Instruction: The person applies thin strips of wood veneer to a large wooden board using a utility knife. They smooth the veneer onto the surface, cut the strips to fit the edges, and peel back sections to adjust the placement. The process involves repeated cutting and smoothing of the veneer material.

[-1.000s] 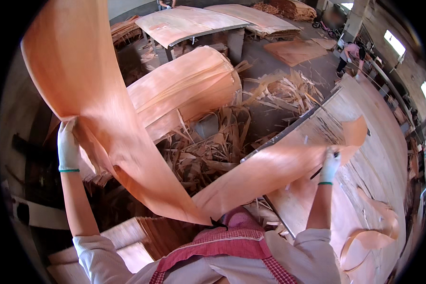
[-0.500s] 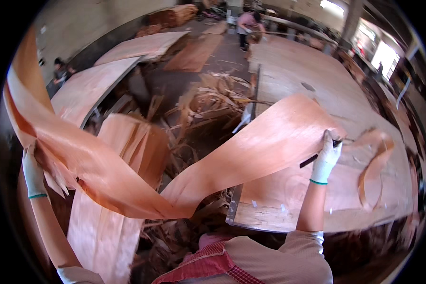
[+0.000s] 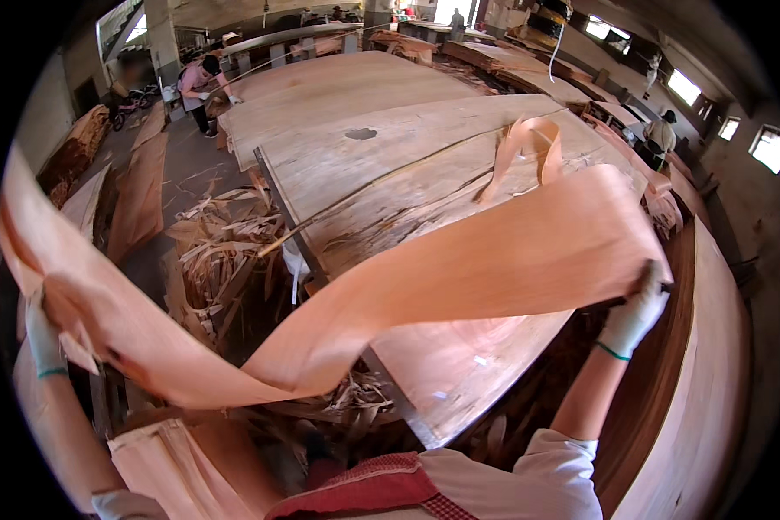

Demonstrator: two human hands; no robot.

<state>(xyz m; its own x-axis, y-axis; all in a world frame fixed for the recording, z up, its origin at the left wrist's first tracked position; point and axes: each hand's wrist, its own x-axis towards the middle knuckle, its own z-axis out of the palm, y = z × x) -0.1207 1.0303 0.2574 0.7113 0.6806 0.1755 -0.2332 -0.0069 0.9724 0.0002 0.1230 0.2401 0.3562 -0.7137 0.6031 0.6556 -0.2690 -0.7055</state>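
A long, wide strip of reddish wood veneer [image 3: 459, 269] sags and twists across the view between my hands. At the left, my gloved left hand [image 3: 45, 334] is closed on the strip near its torn, splintered edge. Over at the right, my gloved right hand [image 3: 637, 314] is closed on the other end, where the veneer curls over. Something dark shows at its fingers, mostly hidden. Beneath the strip lies a large table of stacked veneer sheets [image 3: 390, 186], with a narrow curled veneer offcut [image 3: 550, 152] on top.
A heap of veneer scraps [image 3: 221, 243] covers the floor left of the table. Folded veneer [image 3: 169, 464] lies at the lower left, and a tall sheet stack [image 3: 698, 373] stands on my right. Co-workers [image 3: 204, 91] [image 3: 661, 134] stand farther off.
My view has swung to the right, bringing the stack on that side into sight. Both hands still hold the veneer strip, which now hangs over the table's near left part.
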